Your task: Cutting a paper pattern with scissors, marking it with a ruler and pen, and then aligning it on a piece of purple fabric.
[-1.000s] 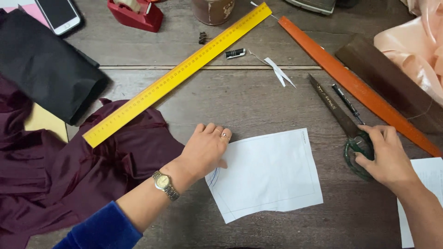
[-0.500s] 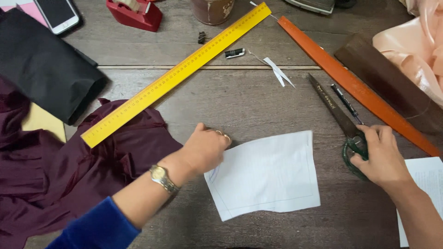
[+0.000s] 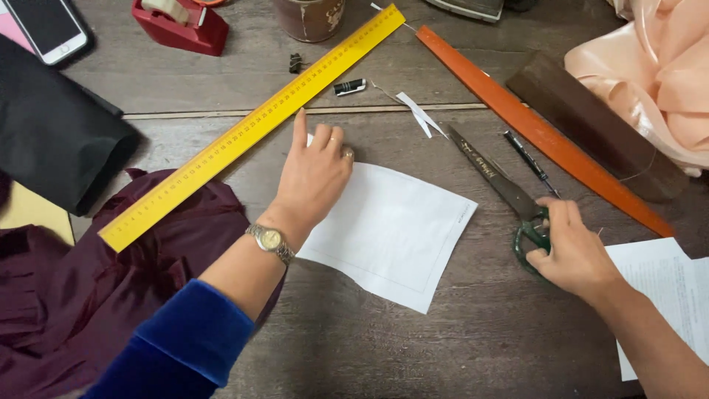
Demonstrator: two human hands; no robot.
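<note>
A: Maroon cloth (image 3: pixel 111 295) bunched out beyond the left hand (image 3: pixel 314 177), under that forearm, with the yellow ruler (image 3: pixel 251 129) lying slantwise just past the fingertips.

B: And the left hand itself? It looks flat to me.

A: Flat and open, fingers stretched, forefinger pointing at the ruler, palm pressing the near corner of the white paper piece (image 3: pixel 391 233). It grips nothing. The sheet spreads between the two hands on the wooden table (image 3: pixel 473 347).

B: My worry: pressure sits on one corner only. Any nudge and that sheet could pivot or slide.

A: Agreed, and the watch (image 3: pixel 271 240) sleeve might drag the cloth up over the paper's edge.

B: Over on the right?

A: The right hand (image 3: pixel 572 247) is curled round the green handles of the scissors (image 3: pixel 502 185), blades lying on the table, pointing away. Whether the blades are parted, I can't tell.

B: Lifted carelessly, those tips could snag the little paper strip (image 3: pixel 417 112) or knock the pen (image 3: pixel 528 159) just beyond the hand.

A: And the orange straightedge (image 3: pixel 539 129) is close behind; a swing might clip it.
</note>
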